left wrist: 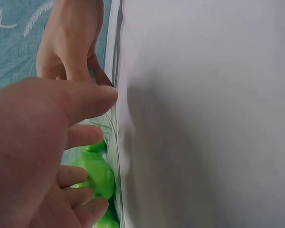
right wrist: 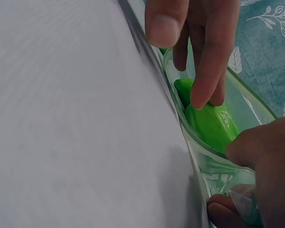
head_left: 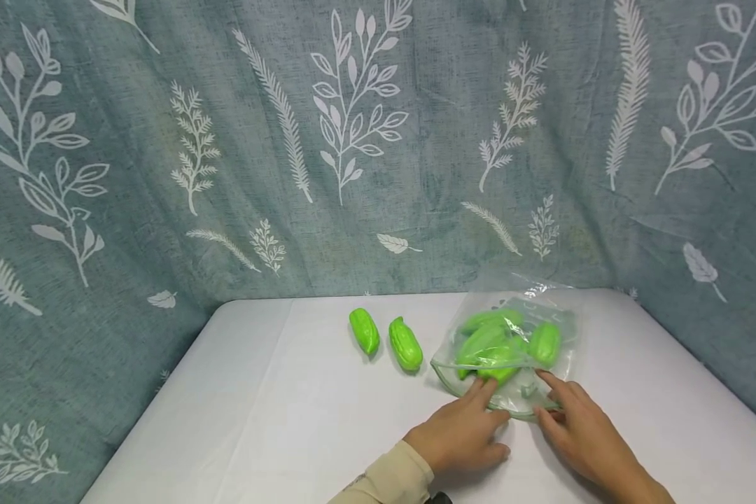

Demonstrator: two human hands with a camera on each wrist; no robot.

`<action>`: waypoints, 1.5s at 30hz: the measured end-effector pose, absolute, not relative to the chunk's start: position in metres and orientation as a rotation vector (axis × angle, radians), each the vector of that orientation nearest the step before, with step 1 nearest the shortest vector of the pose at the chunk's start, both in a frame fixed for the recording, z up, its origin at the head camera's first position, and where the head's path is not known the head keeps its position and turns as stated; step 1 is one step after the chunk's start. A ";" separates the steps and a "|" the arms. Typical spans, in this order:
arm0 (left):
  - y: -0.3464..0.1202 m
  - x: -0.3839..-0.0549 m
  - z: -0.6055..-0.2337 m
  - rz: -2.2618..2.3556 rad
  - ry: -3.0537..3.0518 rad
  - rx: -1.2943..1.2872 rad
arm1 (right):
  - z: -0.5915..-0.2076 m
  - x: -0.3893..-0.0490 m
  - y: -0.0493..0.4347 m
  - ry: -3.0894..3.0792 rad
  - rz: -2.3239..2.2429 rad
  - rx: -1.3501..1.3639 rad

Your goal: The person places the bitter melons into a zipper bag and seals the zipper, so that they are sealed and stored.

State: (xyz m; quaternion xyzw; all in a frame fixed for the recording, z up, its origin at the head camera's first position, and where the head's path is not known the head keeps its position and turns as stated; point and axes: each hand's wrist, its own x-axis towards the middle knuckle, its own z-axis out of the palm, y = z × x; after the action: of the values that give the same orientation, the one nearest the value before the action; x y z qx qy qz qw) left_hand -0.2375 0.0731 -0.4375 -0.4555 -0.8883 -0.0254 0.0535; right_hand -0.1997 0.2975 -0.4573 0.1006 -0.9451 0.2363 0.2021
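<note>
A clear plastic zip bag (head_left: pixel 518 402) with a green rim lies at the right of the table, its mouth parted toward me. Several glossy green ridged vegetables (head_left: pixel 485 343) are inside it. My left hand (head_left: pixel 463 432) reaches over the mouth with its fingers extended; in the right wrist view, its fingertips (right wrist: pixel 199 97) touch a green vegetable (right wrist: pixel 211 123) within the rim. At the mouth's right side, my right hand (head_left: pixel 582 428) pinches the bag's edge, with plastic bunched between thumb and fingers. The vegetables' far ends are blurred by the plastic.
Left of the bag, two more green ridged vegetables, one (head_left: pixel 365 331) beside the other (head_left: pixel 406 344), lie on the white table (head_left: pixel 277 427). A grey-green curtain (head_left: pixel 378 231) with white leaf prints hangs behind and along the table's sides.
</note>
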 end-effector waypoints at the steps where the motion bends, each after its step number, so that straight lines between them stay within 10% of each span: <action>1: 0.074 -0.239 -0.438 -0.097 -2.696 -1.387 | -0.457 -0.200 0.297 -2.639 0.659 0.281; 45: 0.013 -0.265 -0.436 -0.653 -2.582 -1.169 | -0.456 -0.200 0.296 -2.695 0.677 0.244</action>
State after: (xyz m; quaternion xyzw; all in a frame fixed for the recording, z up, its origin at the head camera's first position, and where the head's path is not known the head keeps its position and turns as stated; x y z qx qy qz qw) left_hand -0.2654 0.0130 -0.4358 -0.3992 -0.8817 -0.2228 0.1164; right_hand -0.1999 0.2956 -0.4559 0.0861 -0.9512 0.2391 0.1752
